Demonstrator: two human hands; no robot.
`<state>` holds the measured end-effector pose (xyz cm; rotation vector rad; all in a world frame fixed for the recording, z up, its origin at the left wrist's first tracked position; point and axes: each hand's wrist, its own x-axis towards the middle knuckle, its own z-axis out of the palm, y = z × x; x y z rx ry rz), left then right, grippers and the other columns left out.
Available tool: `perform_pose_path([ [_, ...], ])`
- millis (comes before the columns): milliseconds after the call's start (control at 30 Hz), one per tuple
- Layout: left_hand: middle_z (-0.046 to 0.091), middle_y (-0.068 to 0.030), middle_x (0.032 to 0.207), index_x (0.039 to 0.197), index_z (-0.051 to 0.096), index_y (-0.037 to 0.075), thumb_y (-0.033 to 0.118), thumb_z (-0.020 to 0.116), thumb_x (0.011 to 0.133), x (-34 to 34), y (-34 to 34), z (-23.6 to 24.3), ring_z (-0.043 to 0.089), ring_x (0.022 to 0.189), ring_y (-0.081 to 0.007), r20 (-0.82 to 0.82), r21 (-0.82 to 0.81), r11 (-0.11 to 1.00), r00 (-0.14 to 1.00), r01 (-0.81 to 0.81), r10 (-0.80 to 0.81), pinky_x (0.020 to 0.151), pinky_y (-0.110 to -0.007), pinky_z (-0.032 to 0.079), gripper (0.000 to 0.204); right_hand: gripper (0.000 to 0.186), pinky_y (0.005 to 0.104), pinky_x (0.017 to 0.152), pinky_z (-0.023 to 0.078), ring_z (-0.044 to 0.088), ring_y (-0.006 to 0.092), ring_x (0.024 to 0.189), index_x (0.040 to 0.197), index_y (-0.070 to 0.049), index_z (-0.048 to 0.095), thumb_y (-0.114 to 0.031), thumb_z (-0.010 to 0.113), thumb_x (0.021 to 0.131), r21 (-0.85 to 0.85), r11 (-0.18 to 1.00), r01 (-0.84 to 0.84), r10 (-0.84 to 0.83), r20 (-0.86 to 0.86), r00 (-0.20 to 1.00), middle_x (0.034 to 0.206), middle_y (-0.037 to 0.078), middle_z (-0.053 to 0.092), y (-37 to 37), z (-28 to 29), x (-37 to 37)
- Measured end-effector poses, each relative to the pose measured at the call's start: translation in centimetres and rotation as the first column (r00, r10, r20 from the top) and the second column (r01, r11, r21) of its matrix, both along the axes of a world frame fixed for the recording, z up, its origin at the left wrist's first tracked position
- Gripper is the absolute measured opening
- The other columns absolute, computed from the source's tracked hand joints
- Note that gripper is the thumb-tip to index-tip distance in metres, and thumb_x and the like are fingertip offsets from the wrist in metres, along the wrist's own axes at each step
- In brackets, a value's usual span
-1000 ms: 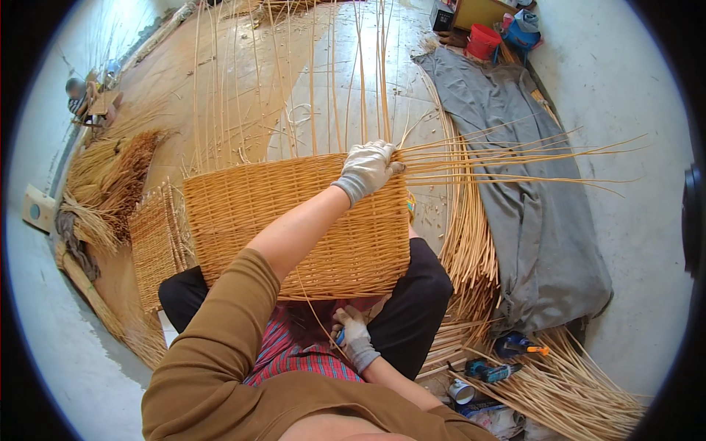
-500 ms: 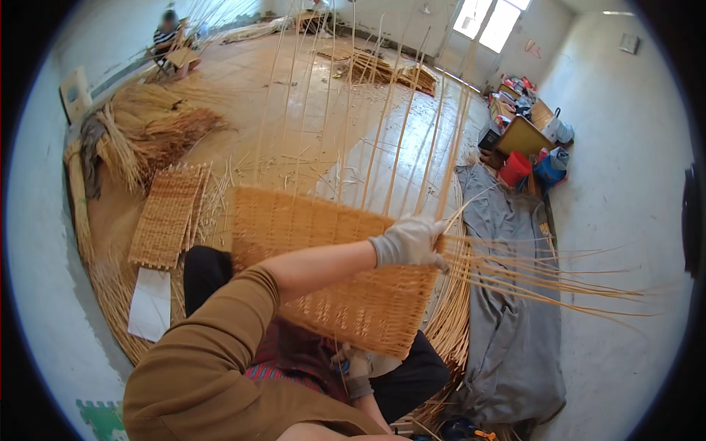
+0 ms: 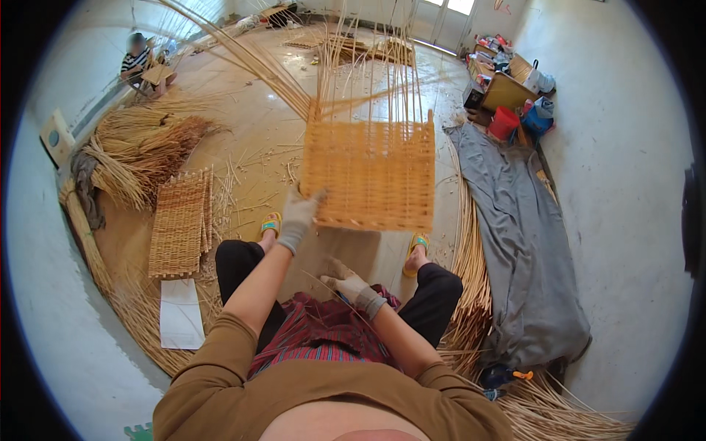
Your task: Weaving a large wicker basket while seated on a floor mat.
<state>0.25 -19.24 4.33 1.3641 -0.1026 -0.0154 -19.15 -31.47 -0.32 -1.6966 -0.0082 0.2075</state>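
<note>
A woven wicker panel (image 3: pixel 371 173) is held up in front of my knees, slightly blurred. Long rods (image 3: pixel 276 77) stick out from its upper left corner, and thinner upright rods rise from its top edge. My gloved left hand (image 3: pixel 298 214) grips the panel at its lower left corner, the fingers closed around the edge. Below the panel, over my lap, my gloved right hand (image 3: pixel 351 287) is apart from it. Its fingers are partly curled around something small with a bit of blue; a thin strand lies across it. A red striped apron (image 3: pixel 305 331) covers my lap.
Finished woven panels (image 3: pixel 180 224) are stacked at left beside a white board (image 3: pixel 181 314). Bundles of straw-like stalks (image 3: pixel 140 147) lie behind. Grey cloth (image 3: pixel 518 242) covers material at right, with long rods (image 3: pixel 471 287) along it. A person (image 3: pixel 140 62) sits at far left.
The panel has been turned and lifted away from my lap, its long rods swinging from right to upper left. My left hand has moved from the right side to the left.
</note>
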Motion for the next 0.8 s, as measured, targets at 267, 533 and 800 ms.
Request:
perform_pose_path([
  [267,0.066,-0.0149,0.13,0.143,0.046,-0.002,0.021,0.075,0.092,-1.4,3.1,-0.1,0.068,0.105,-0.0205,0.108,0.217,0.976,0.994,-0.028,0.004,0.093,-0.032,0.053,0.063,0.046,0.0412,0.097,0.052,0.066,0.0331,0.114,0.133,-0.014,0.06,-0.041,0.06,0.097,-0.615,0.675,-0.408,0.355,-0.213,0.91,0.122,0.016,0.069,-4.1,5.4,-15.2],
  [533,0.062,-0.0188,0.133,0.152,0.041,0.009,0.011,0.067,0.095,-11.6,5.6,-4.5,0.06,0.122,-0.0373,0.392,0.533,0.78,0.912,-0.329,0.117,0.105,-0.043,0.048,0.063,0.044,0.0461,0.103,0.047,0.059,0.0373,0.121,0.132,-0.013,0.062,-0.022,0.072,0.09,-0.393,0.606,0.692,-0.104,0.823,0.558,0.135,0.016,0.062,-10.8,10.4,-6.7],
  [800,0.057,-0.0157,0.141,0.141,0.057,0.009,0.025,0.071,0.093,-14.1,-1.3,6.2,0.048,0.137,-0.034,0.777,0.617,0.583,0.524,-0.528,-0.348,0.117,-0.05,0.031,0.052,0.066,0.0539,0.114,0.035,0.032,0.0467,0.144,0.145,-0.026,0.054,-0.066,0.057,0.092,-0.609,0.222,0.762,-0.157,0.749,0.644,0.158,0.028,0.03,-15.4,12.3,7.2],
])
